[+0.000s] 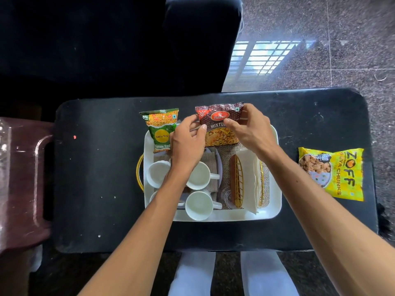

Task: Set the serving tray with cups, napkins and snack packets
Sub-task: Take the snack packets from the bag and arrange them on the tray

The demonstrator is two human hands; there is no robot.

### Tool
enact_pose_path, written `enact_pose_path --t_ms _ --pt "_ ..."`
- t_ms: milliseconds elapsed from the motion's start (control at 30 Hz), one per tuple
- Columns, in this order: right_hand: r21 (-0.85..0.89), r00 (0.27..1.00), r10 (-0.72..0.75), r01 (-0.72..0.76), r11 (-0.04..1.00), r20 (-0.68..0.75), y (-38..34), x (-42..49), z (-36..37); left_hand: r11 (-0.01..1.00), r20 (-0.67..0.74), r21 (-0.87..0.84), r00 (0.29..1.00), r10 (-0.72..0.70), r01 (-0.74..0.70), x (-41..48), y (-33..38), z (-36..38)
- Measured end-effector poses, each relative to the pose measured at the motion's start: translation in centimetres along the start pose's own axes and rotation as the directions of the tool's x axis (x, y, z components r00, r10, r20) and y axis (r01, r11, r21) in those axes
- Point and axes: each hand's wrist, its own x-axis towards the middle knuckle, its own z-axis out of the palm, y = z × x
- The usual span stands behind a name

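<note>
A white serving tray (275, 201) sits on a black table (102, 167). Both hands hold a maroon mixture snack packet (218, 124) at the tray's far edge: my left hand (188, 144) grips its left side, my right hand (250, 129) its upper right corner. A green snack packet (161, 129) leans on the tray's far left corner. Several white cups (198, 205) stand in the tray's left half, partly under my left arm. White napkins (249, 178) rest in a brown and gold holder (236, 180) on the right. A yellow soya chunks packet (335, 174) lies on the table, right of the tray.
A burlap mat (224, 167) lines the tray floor. A maroon plastic stool (23, 182) stands left of the table. A dark sofa (128, 43) is behind it. Speckled floor (342, 39) lies to the far right.
</note>
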Motion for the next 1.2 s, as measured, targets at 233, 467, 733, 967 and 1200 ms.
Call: enact_pose_path --t_ms 233,467,733,967,1200 --pt "0.059 0.995 -0.028 0.034 0.998 -0.099 1.3 -1.8 -3.6 0.997 -0.091 -0.073 0.996 0.017 -0.024 -1.2 0.7 -0.7" --pt "0.114 0.952 -0.002 0.038 0.993 -0.306 5.4 -6.5 -10.2 0.977 -0.164 -0.087 0.970 0.181 -0.196 -4.5 5.1 2.4" --pt "0.041 0.890 0.017 0.002 0.999 -0.456 11.5 -10.8 -17.6 0.948 0.165 -0.069 0.934 0.318 -0.311 -9.5 9.3 13.0" --pt "-0.116 0.916 0.083 -0.139 0.983 -0.392 17.1 -11.9 -19.5 0.919 0.388 0.098 0.865 0.318 -0.382 -11.2 9.4 21.1" --pt "-0.131 0.928 0.296 -0.330 0.935 -0.225 20.4 -12.0 -18.1 0.689 0.577 0.388 0.744 0.336 -0.612 -7.9 9.7 25.1"
